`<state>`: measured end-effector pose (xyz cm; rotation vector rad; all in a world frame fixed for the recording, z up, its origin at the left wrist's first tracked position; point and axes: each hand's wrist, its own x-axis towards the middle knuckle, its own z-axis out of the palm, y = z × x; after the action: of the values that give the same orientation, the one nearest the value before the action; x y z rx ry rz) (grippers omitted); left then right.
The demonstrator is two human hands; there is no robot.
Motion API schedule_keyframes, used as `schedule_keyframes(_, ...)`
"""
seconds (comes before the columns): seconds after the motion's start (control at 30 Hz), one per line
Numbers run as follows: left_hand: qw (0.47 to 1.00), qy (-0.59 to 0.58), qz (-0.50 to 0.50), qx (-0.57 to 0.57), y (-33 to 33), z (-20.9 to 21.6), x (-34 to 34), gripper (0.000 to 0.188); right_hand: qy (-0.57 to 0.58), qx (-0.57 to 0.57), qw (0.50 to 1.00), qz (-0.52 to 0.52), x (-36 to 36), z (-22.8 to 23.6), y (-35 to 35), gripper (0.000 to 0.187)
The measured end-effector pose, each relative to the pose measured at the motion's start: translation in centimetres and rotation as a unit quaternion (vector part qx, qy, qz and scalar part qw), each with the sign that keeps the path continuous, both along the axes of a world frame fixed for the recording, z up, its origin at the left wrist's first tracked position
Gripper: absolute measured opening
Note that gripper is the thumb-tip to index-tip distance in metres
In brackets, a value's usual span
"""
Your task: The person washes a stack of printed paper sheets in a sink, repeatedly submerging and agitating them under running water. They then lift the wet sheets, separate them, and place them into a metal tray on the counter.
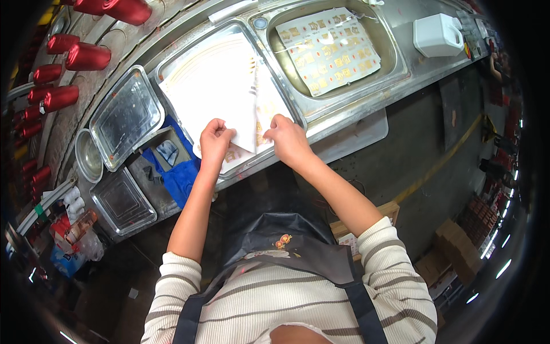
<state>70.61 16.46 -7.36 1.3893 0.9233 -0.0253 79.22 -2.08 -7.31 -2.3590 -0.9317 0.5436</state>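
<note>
A stack of large white sheets (212, 80) lies fanned in a metal tray (297, 117) on the steel counter. My left hand (216, 140) is closed at the near edge of the top sheet, thumb and fingers pinching it. Beneath and to the right lies a sheet printed with gold patterns (268, 109). Over that printed sheet my right hand (289, 140) is closed, its thumb and fingertips pressed together. Whatever it pinches is too small to make out. Another sheet with rows of gold and red prints (329, 51) rests in the sink at right.
The sink's rim (395, 74) borders the tray. A white plastic jug (438, 35) stands farther right. To the left are an upright-leaning steel tray (129, 114), a glass bowl (89, 155), a blue cloth (182, 178) and several red metallic cups (86, 56).
</note>
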Motion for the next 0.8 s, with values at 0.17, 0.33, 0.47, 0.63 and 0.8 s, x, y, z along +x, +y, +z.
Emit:
schedule_keyframes(0.17,1.000,-0.017,-0.001,0.011,-0.4,-0.3,0.1,0.013,0.005,-0.001,1.000,-0.008,-1.1,0.2,-0.8,0.016)
schedule_keyframes(0.33,0.993,-0.046,-0.027,0.105,-1.9,-0.7,0.4,0.020,0.033,0.028,0.988,-0.148,-0.8,-0.2,-1.9,0.026)
schedule_keyframes(0.47,0.986,-0.026,-0.075,0.150,-3.5,2.4,2.0,0.040,0.056,-0.045,0.971,-0.228,-0.1,-0.8,-2.5,0.035)
schedule_keyframes(0.63,0.935,-0.073,-0.218,0.271,-4.1,1.5,2.8,0.042,0.099,-0.045,0.963,-0.248,-0.5,-0.7,-2.1,0.040)
schedule_keyframes(0.8,0.920,-0.136,-0.209,0.304,-4.5,-0.1,3.6,0.033,0.104,-0.047,0.963,-0.243,-0.1,-0.3,-1.6,0.038)
